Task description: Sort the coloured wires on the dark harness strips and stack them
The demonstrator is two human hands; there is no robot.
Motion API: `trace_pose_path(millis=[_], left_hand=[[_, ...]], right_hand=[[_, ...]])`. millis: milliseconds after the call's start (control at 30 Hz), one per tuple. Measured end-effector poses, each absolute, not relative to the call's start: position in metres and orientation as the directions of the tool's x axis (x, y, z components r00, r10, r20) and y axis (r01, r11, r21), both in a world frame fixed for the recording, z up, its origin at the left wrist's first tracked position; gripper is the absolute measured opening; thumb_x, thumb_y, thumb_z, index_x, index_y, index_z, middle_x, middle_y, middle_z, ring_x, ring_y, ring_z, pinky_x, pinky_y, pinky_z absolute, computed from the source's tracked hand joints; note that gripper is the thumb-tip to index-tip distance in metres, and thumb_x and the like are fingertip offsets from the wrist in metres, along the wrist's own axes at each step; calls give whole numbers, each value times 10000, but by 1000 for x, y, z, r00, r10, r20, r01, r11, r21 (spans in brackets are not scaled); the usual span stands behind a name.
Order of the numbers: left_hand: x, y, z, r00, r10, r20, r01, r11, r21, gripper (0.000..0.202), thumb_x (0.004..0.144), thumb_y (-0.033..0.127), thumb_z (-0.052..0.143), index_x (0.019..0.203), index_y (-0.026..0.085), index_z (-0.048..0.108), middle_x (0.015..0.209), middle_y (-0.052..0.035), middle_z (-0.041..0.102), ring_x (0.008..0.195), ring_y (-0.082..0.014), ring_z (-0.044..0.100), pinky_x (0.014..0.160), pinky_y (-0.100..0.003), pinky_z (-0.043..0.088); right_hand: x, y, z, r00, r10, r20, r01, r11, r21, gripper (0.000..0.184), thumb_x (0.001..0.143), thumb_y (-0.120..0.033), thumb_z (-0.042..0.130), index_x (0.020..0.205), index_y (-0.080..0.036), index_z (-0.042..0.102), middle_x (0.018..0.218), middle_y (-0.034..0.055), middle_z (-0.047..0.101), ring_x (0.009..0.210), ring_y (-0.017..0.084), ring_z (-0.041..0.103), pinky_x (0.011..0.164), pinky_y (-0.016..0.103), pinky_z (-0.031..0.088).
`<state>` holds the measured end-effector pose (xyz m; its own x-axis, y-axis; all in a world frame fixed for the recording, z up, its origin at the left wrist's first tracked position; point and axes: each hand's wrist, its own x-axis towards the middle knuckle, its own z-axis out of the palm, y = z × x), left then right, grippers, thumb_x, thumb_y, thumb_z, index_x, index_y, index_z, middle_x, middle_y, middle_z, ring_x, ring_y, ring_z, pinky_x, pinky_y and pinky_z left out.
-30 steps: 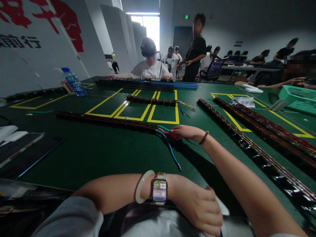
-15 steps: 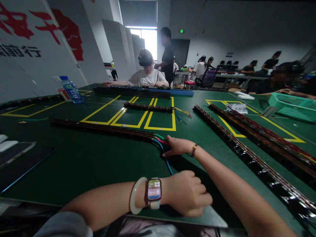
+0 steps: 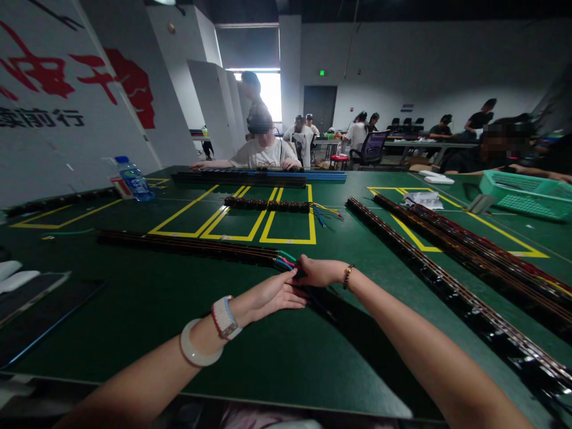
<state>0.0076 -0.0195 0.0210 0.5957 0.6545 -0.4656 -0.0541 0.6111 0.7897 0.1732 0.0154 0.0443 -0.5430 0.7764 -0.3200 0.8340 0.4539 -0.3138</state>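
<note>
A long dark strip (image 3: 187, 245) with copper-coloured lines lies across the table, and coloured wires (image 3: 285, 258), green, red and blue, come out of its right end. My right hand (image 3: 319, 271) is closed around these wires just past the strip's end. Touching it from the near side is my left hand (image 3: 277, 294), palm turned up, fingers stretched out under the wires and thumb against them. Dark wire ends trail from below my hands toward the right. Where exactly the fingers meet the wires is partly hidden.
Another strip with loose wires (image 3: 268, 204) lies farther back on yellow tape. Long strips (image 3: 429, 268) run along the right side near a green basket (image 3: 522, 193). At left are a water bottle (image 3: 134, 180) and a dark flat panel (image 3: 53, 322). A co-worker (image 3: 263, 149) sits opposite.
My left hand has moved up and left from the near edge to the wires, its curled fingers now stretched out. My right hand keeps its hold. The view has tilted slightly upward.
</note>
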Motion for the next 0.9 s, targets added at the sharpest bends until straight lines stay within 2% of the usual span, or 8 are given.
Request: trace_pose_path(millis=[67,200,333,567,733,900], left_hand=[[12,-20,22,594,673,-441,-142,628,765,325,900,347,428,958,65,579,884,-147,664,848,-187,642,884,-331,441],[21,-14,15,559,712,-424,-220,621,752,284,911,294,420,940,70,593,800,-130,676,762,-180,648,841,-331,464],[24,-9,7,538,730,-422,-235,610,756,252,903,296,459,920,91,606,778,-111,682,723,-178,652,797,-326,481],[38,-9,2,422,845,-329,-392,497,774,177,857,257,565,940,113,625,823,-86,693,771,-171,649,782,-306,486],[45,-14,-2,397,854,-335,-473,503,723,169,829,274,606,904,124,627,803,-67,686,779,-177,644,765,-306,491],[40,-15,-6,394,858,-331,-495,501,710,80,845,179,562,830,128,622,803,-61,682,807,-175,642,811,-317,482]], right_hand=[[172,13,45,-555,779,-292,829,490,-269,354,856,-264,519,1142,-59,482,926,161,667,692,211,618,498,264,420],[170,10,40,-579,779,-240,815,553,-172,248,820,-188,547,1046,-89,573,978,169,657,812,244,628,630,302,477],[167,5,37,-574,793,-202,818,569,-90,310,815,-174,549,1091,-34,547,1051,228,612,862,271,629,655,322,493],[156,-16,49,-537,840,-80,835,543,91,257,867,-57,384,1064,-48,549,961,199,620,838,243,648,664,316,525],[150,-23,53,-453,887,-89,885,460,75,279,870,-66,397,1101,-45,553,980,205,629,844,250,651,668,314,514],[172,-8,72,-491,853,-176,871,484,-84,271,901,-314,460,1061,-177,631,928,127,685,811,240,659,606,272,461]])
